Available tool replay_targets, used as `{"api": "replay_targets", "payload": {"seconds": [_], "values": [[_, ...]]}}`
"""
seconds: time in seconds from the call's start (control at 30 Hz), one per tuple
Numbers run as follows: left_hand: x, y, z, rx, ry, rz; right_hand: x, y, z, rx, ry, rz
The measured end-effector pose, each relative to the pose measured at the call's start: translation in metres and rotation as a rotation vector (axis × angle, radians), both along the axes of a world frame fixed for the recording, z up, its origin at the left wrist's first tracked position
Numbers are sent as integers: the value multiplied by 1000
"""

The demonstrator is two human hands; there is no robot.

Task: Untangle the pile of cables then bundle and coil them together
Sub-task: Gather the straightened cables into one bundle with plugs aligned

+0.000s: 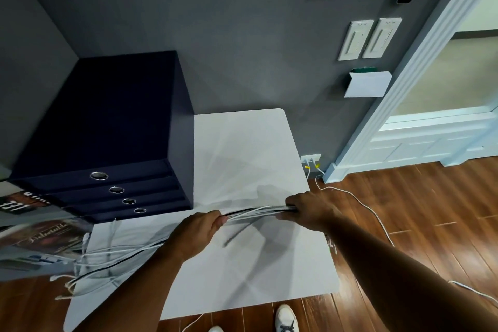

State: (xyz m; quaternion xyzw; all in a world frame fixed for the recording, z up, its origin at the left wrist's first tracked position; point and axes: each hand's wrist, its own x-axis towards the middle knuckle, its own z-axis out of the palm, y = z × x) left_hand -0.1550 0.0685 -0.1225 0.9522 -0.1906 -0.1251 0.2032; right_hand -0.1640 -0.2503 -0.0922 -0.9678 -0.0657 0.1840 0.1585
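Nearest, past a pair of white sneakers [287,318] on the brown wooden floor [431,210], both forearms reach over the flat white bench [242,277]. The left hand [198,229] has its fingers curled round one end of a taut bundle of thin white and black cables [256,211]. The right hand [310,210] grips the other end, fingers wrapped over it. Between the hands the strands run straight and side by side just above the bench, so that stretch looks sorted and gathered.

Out to the left of the left hand the loose cable tails [107,264] spread apart, loop over each other and hang off the bench edge near some glossy magazines [40,237]. These look to need combing out. No coil is formed and no tie shows, so I judge the untangling mostly done, the bundling under way and the coiling yet to come.

Beyond the left hand stands a dark blue drawer box with round metal pulls [121,129]. Beyond the right hand is a white wall socket [311,158].
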Motion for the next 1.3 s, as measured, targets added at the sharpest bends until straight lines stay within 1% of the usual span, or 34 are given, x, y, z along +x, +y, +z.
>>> {"api": "replay_targets", "payload": {"seconds": [0.07, 0.13, 0.2, 0.3, 0.33, 0.37, 0.43, 0.5, 0.6, 0.67, 0.77, 0.83, 0.9, 0.97, 1.13, 1.23, 1.3], "values": [[2, 6, -3, -22, -4, 11, -2, -1, 7, -46, -27, 4], [2, 10, -7, -28, 37, 21, -6, 0, 9, -48, -18, 8], [2, 14, -13, -51, 145, 45, -8, 4, 3, 9, 16, -21], [10, 15, -14, -93, 384, 52, -8, 6, -10, 106, 58, -84], [14, 14, -10, -78, 461, 39, -7, 6, -11, 107, 57, -84], [21, 13, -4, -24, 497, 14, -7, 6, -10, 106, 51, -80], [38, 6, 7, 115, 456, -88, -6, 5, -6, 102, 30, -68], [51, -10, 19, 167, 385, -180, -5, 7, -3, 107, 20, -58], [56, -55, 42, 46, 343, -235, -1, 9, 1, 124, -2, -57], [47, -91, 56, -50, 347, -244, 3, 10, 5, 144, -30, -43], [34, -124, 54, -77, 297, -241, 5, 7, 10, 159, -76, -21], [28, -126, 47, -75, 201, -241, 1, 2, 13, 124, -90, -12], [27, -121, 42, -107, 140, -236, -1, -6, 15, 32, -117, -24], [28, -114, 37, -143, 124, -217, -1, -16, 16, 6, -111, -72], [34, -102, 32, -151, 66, -191, 9, -34, 10, 97, -83, -185], [37, -98, 33, -150, 58, -172, 13, -43, 6, 72, -91, -210], [42, -93, 35, -143, 69, -151, 13, -51, 3, 14, -95, -241]]}}
